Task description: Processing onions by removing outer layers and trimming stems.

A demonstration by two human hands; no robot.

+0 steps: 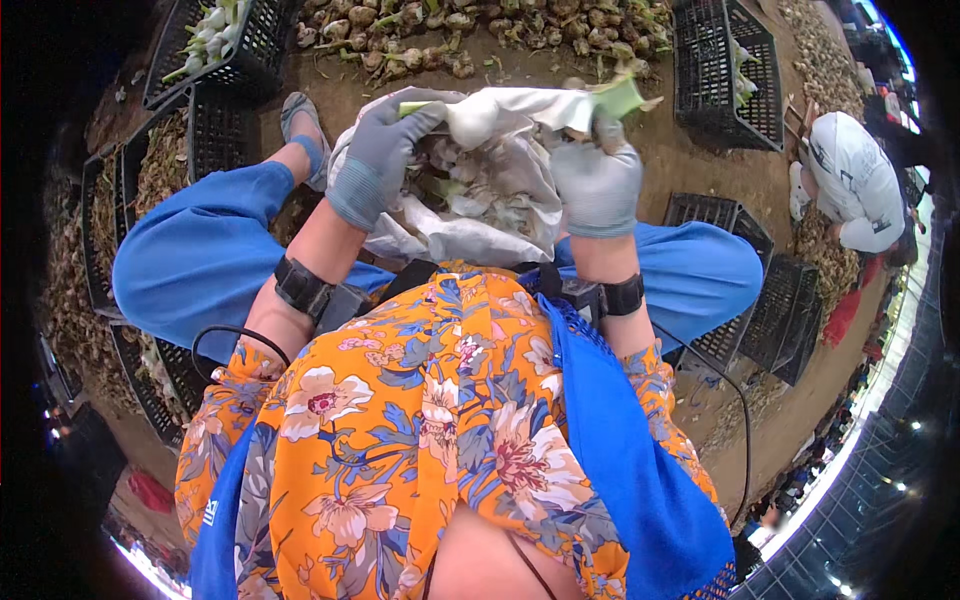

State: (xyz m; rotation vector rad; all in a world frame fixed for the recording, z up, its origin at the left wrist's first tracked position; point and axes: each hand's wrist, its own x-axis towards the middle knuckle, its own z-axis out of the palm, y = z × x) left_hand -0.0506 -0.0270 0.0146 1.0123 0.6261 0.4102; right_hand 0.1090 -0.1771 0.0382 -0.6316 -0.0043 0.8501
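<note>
In a grey knit glove, my left hand grips a white garlic bulb by its green-tipped stem, which shows between thumb and fingers. My right hand, gloved the same way, holds a piece of green garlic leaf sheath, blurred at its far end. Whether this piece still joins the bulb, I cannot tell. Beneath both hands a white woven sack lies open in my lap. Loose garlic skins fill its hollow.
Unpeeled garlic lies heaped on the ground ahead. A black plastic crate with white bulbs is front left; another crate with some bulbs is front right. More crates flank my legs. A person in white crouches at right. Cables run by my arms.
</note>
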